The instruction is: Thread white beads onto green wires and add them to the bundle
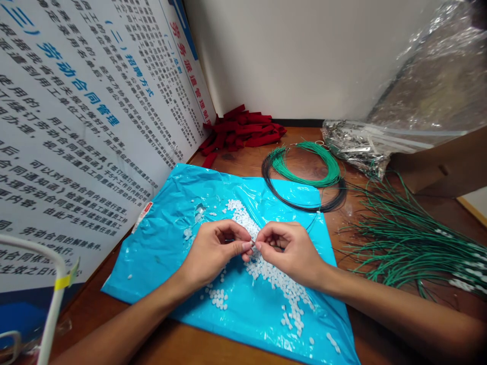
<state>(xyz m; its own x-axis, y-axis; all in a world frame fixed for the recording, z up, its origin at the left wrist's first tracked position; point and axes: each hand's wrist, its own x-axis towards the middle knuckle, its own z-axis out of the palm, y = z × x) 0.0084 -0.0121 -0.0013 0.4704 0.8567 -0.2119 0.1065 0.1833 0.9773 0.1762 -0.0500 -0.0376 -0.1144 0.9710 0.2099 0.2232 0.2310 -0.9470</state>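
Above a sheet of blue plastic [152,253], my left hand [213,248] and my right hand [289,251] meet with their fingertips almost touching. Both are closed in a pinch. Whatever lies between the fingers is too small to make out; a short dark line shows by the right fingers. Beneath and around the hands spread many small white pellets [276,276], loose on the plastic. Just beyond the right hand lie a coil of green wires [331,165] and a coil of black wire [304,207], partly overlapping.
To the right fan out cut green wires [403,248] with white pieces at their ends. A clear bag of metal parts [353,144] lies by a cardboard flap [437,162]. Red strips [243,129] are heaped at the back. A printed board [87,116] borders the left; a white bent tube [55,299] stands near.
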